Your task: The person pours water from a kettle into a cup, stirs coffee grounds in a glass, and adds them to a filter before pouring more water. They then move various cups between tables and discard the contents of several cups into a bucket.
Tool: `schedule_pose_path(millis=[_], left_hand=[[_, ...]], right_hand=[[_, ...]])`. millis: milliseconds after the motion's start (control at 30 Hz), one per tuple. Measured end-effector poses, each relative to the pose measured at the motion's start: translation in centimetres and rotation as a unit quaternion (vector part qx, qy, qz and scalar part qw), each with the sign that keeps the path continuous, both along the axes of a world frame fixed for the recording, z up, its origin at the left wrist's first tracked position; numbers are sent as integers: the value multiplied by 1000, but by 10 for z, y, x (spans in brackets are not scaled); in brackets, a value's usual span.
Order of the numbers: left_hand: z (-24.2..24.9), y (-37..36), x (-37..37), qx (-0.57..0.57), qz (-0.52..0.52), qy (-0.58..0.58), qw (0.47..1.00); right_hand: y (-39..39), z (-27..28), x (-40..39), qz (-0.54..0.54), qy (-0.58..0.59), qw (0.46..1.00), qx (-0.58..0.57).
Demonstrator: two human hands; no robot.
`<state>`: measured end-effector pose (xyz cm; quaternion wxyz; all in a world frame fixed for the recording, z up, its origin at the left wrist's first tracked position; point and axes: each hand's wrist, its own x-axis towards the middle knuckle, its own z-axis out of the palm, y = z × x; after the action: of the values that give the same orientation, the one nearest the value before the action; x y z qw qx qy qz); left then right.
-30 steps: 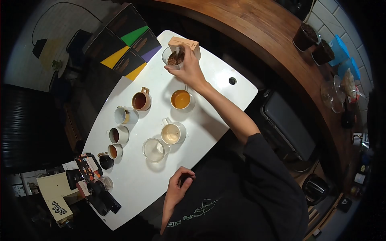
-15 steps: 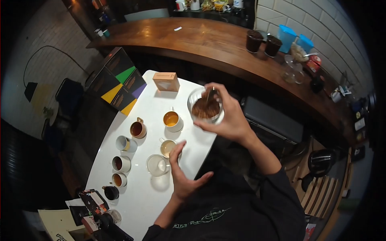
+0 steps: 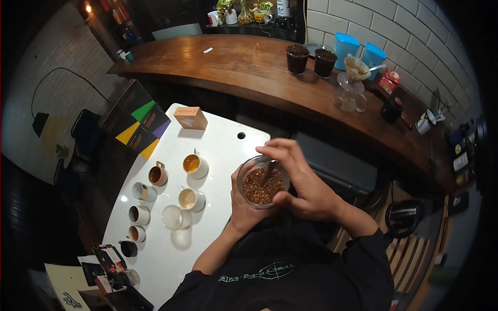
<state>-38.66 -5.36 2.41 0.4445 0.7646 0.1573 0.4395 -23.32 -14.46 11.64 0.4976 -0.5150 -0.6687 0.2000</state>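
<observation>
A clear glass [image 3: 263,181] with reddish-brown coarse bits inside is held over the table's right edge, near my body. My left hand [image 3: 245,205] wraps round its left side and underside. My right hand [image 3: 303,186] is closed on the rim at the right, thumb low and fingers at the top. A dark, thin object stands in the bits, perhaps a spoon handle. To the left, on the white table [image 3: 218,140], are a cup of amber liquid [image 3: 192,164], a cup of pale liquid [image 3: 189,198] and an empty-looking glass [image 3: 173,217].
More cups [image 3: 139,214] line the table's left side, and a small cardboard box [image 3: 190,118] sits at its far end. Behind, a wooden counter [image 3: 233,57] bears two dark-filled glasses [image 3: 297,61], blue bags [image 3: 346,49] and a glass dripper [image 3: 355,70]. A black kettle [image 3: 403,218] stands right.
My right hand has brought the glass down toward my body. My left hand, open before, has moved right and taken hold of it. The view has shifted, so the table appears further left.
</observation>
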Motion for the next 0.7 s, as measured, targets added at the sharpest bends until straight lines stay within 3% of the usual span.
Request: schedule_pose_path(millis=[100, 133, 233, 400, 700], left_hand=[[20, -13, 50, 2, 24, 39, 999], [17, -15, 70, -28, 9, -3, 1000], [4, -15, 114, -41, -31, -34, 998], [30, -21, 170, 23, 41, -8, 999], [47, -4, 223, 49, 15, -28, 998]], right_hand=[[-6, 6, 58, -50, -63, 996, 30], [-9, 13, 73, -49, -46, 998, 18], [-14, 28, 121, -82, -147, 984, 52], [-10, 48, 174, -50, -231, 969, 75], [4, 71, 243, 3, -316, 942, 116]])
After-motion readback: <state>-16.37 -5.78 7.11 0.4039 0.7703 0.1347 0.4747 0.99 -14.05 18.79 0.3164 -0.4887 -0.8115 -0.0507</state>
